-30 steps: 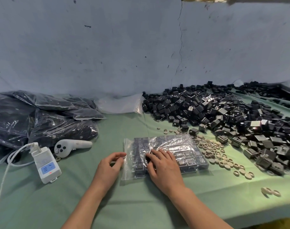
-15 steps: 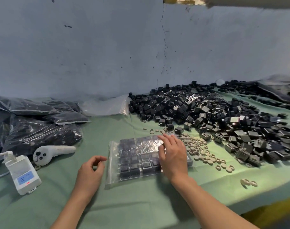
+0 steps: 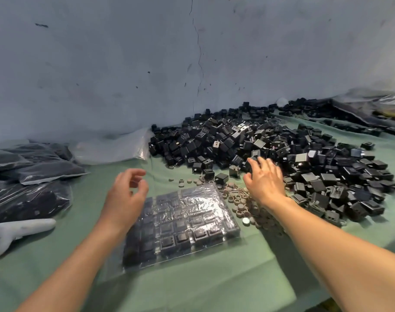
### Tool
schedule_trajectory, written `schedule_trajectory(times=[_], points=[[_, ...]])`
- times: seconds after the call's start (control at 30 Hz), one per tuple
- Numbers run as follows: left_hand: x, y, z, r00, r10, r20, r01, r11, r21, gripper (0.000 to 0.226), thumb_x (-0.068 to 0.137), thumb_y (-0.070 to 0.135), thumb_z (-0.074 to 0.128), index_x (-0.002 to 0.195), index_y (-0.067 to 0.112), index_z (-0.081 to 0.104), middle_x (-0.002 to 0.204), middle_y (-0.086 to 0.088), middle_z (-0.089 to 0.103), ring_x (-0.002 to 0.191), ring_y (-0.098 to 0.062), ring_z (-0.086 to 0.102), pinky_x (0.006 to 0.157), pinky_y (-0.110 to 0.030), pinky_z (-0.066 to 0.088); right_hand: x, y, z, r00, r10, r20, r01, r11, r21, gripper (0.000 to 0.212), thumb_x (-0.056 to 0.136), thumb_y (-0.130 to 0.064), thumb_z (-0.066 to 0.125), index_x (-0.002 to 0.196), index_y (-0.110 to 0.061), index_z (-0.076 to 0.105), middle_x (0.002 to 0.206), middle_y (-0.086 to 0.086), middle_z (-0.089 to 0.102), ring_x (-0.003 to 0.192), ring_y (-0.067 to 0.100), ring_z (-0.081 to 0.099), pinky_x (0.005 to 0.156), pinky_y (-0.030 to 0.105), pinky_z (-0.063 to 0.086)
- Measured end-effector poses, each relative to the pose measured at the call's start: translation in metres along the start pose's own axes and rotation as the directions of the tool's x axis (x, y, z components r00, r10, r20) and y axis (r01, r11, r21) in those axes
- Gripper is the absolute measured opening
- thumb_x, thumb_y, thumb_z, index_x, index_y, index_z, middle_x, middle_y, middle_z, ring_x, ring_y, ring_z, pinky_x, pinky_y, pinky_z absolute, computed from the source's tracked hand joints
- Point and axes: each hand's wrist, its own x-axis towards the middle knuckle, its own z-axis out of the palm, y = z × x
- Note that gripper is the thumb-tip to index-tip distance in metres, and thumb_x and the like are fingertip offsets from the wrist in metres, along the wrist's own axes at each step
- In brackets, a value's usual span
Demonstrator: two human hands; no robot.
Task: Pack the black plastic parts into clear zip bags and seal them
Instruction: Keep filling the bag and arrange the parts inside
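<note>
Black square plastic parts heaped at the green table's far edge may scatter under our spread right hand; left hand loosely curled, empty.

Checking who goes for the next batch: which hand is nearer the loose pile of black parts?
Right. The right hand reaches over the near edge of the pile; the left hand hangs apart, to its left, above the bag.

Single head cam, wide-angle, close over the bench near edge, facing forward-down toward the wall at far edge.
</note>
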Motion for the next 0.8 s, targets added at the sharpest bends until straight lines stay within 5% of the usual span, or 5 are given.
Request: schedule_trajectory(times=[0.2,0.4,0.5,0.63,0.8], points=[[0.063,0.041,0.1,0.868,-0.004,0.496,-0.137,0.959,0.248,0.075,0.086,0.061,0.06,0.148,0.036,0.026,0.148,0.003,0.03,0.133,-0.018,0.039,0.112,-0.045,0.038,0.015,0.008,0.031,0.998,-0.01,0.065,0.013,0.999,-0.046,0.056,0.104,-0.044,0.026,0.158,-0.03,0.02,0.167,-0.001,-0.011,0.154,0.024,-0.003,0.119,0.044,-0.011],[0.102,0.03,0.176,0.756,-0.192,0.626,-0.148,0.882,0.448,0.106,0.074,0.082,0.056,0.156,0.035,0.007,0.164,0.0,-0.003,0.15,-0.031,0.008,0.117,-0.059,0.025,0.018,0.015,0.039,0.998,-0.037,0.053,0.04,0.998,-0.056,0.052,0.104,-0.046,0.024,0.154,-0.033,0.03,0.166,-0.004,-0.015,0.154,0.024,-0.002,0.117,0.039,-0.016],[0.116,0.028,0.201,0.77,-0.214,0.602,-0.127,0.872,0.472,0.101,0.076,0.086,0.045,0.156,0.034,0.01,0.165,-0.004,-0.005,0.151,-0.035,0.0,0.117,-0.059,0.022,0.018,0.015,0.037,0.998,-0.04,0.053,0.042,0.998,-0.043,0.05,0.104,-0.046,0.025,0.152,-0.034,0.035,0.167,-0.004,-0.014,0.154,0.025,-0.001,0.118,0.039,-0.015],[0.13,0.021,0.223,0.81,-0.186,0.556,-0.238,0.762,0.602,0.076,0.088,0.067,0.041,0.151,0.028,0.023,0.16,-0.01,0.012,0.144,-0.042,0.016,0.107,-0.058,0.034,0.022,0.016,0.037,0.998,-0.053,0.036,0.054,0.998,-0.036,0.045,0.104,-0.043,0.029,0.146,-0.035,0.042,0.167,-0.002,-0.008,0.154,0.025,0.003,0.121,0.042,-0.012],[0.143,0.01,0.231,0.868,-0.174,0.465,-0.192,0.745,0.638,0.054,0.094,0.049,0.051,0.14,0.028,0.032,0.145,-0.015,0.028,0.132,-0.039,0.029,0.097,-0.052,0.043,0.021,0.019,0.039,0.999,-0.05,0.015,0.05,0.999,0.001,0.041,0.104,-0.04,0.031,0.141,-0.036,0.047,0.167,-0.003,-0.007,0.154,0.024,0.003,0.117,0.038,-0.017]])
